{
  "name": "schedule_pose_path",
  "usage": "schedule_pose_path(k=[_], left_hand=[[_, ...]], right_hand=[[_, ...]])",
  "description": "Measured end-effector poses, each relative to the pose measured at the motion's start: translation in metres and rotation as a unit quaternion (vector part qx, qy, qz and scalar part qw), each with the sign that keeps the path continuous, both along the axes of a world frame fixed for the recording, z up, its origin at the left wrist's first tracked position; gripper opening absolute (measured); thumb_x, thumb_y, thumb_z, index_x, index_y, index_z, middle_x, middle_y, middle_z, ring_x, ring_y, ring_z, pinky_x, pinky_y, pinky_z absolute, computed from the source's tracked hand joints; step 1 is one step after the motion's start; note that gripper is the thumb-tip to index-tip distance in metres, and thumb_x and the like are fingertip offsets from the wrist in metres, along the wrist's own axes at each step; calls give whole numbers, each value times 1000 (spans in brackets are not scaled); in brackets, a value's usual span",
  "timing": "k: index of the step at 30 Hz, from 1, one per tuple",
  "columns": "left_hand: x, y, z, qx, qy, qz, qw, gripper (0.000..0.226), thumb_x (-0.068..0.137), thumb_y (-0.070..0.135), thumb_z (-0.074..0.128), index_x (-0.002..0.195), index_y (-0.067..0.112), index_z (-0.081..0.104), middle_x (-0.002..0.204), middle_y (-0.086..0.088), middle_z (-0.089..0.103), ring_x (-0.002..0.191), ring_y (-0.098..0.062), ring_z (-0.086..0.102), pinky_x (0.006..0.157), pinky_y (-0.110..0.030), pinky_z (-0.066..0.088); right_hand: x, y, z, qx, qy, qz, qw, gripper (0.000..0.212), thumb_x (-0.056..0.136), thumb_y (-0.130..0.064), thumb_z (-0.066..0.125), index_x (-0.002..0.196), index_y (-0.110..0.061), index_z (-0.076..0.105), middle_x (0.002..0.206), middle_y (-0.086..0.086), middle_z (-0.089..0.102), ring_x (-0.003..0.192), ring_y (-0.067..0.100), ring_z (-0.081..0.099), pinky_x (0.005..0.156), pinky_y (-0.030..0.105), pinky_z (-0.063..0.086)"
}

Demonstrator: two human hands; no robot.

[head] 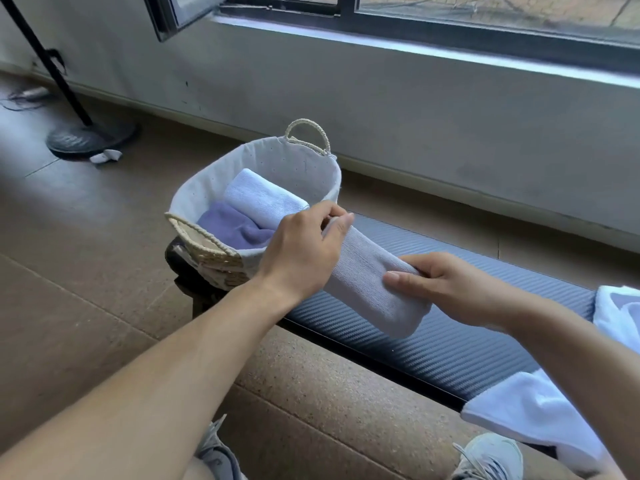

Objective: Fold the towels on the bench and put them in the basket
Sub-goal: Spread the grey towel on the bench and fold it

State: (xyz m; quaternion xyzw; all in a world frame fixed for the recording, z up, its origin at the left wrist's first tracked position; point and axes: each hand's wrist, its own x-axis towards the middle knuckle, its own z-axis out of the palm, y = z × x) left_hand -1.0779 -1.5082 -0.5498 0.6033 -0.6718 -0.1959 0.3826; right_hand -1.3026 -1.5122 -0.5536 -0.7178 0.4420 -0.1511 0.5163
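The left hand (301, 251) pinches the far end of a folded pale grey towel (374, 282), thumb and fingertips closed on its top edge, while the right hand (446, 289) grips the near end, thumb laid flat on top and fingers curled underneath. Between the two hands the towel forms a long, narrow bundle. Its long axis runs diagonally, from the right hand near the person up and away to the left hand. It is held just above the dark ribbed bench (433, 344), though whether its lower end touches the pad is hard to tell. Just beyond and to the left of the left hand's fingers sits the woven basket (207, 242), cloth-lined with rope handles, at the far end of the bench. Inside it already lie a folded white towel (263, 197) and a purple towel (239, 226), side by side. The towel's far end points almost straight at the basket's rim, and the left hand is clearly the nearer one, so the coming move looks like a short carry forward and left into the basket. Out past the right hand, more white towels (533, 414) wait unfolded on the bench's near end, so the task seems partly done.
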Motion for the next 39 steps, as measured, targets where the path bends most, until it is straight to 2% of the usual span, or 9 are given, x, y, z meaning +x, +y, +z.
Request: schedule_pose_path(k=[5,8,13,17,21,29,32,35,39], left_hand=[[22,-4,10,-25,-10,-2,1000,19,96,42,65,95,25,72,86,10,69,70,4,57,64,-9,38],[40,-9,19,-50,-30,26,998,30,97,49,56,105,24,70,104,9,69,88,-7,63,86,-26,49],[73,-16,34,-97,-144,194,966,33,96,40,51,118,21,67,123,0,68,129,-23,51,125,-49,10],[91,-18,31,17,-181,229,956,39,95,35,57,133,24,59,140,0,58,149,-21,27,125,-51,-2],[99,-17,22,111,-228,212,944,52,91,42,60,141,27,53,151,-1,49,153,-21,15,123,-56,-6],[103,-20,20,138,-255,190,938,55,89,52,61,138,28,52,146,-1,52,151,-22,20,123,-59,0],[102,-20,21,144,-259,188,936,53,89,53,62,135,28,54,144,0,53,150,-21,20,123,-59,2],[101,-20,21,153,-261,189,934,52,89,52,62,134,27,55,144,0,53,151,-22,20,123,-58,2],[102,-19,20,153,-266,191,932,50,89,50,63,132,27,57,143,0,54,149,-22,24,124,-56,5]], right_hand=[[16,1,3,53,-47,-15,997,33,95,-42,63,109,-15,76,100,2,77,92,14,71,78,23,51],[33,-6,9,22,-52,-73,996,28,97,-39,61,107,-17,76,96,-1,78,87,14,71,78,26,51],[68,-37,23,-161,51,-143,975,21,99,-34,56,102,-24,74,91,-2,77,93,24,70,87,44,54],[116,-81,57,-271,106,-148,945,25,99,-28,50,94,-9,65,81,5,67,73,19,57,66,33,45],[165,-138,57,-287,246,-103,920,23,100,-33,47,88,-16,59,92,3,62,93,28,60,70,32,38],[213,-164,36,-199,406,-52,890,33,103,-14,47,131,-1,58,135,15,60,112,31,58,88,36,46],[216,-166,34,-215,517,39,828,34,105,-13,46,135,-5,59,137,13,61,114,30,58,84,34,43],[220,-173,31,-227,535,68,811,35,105,-14,47,137,-6,57,139,13,59,127,30,56,97,35,45],[213,-189,23,-330,478,-22,814,28,92,-8,57,120,-6,62,122,15,63,111,37,63,75,36,45]])
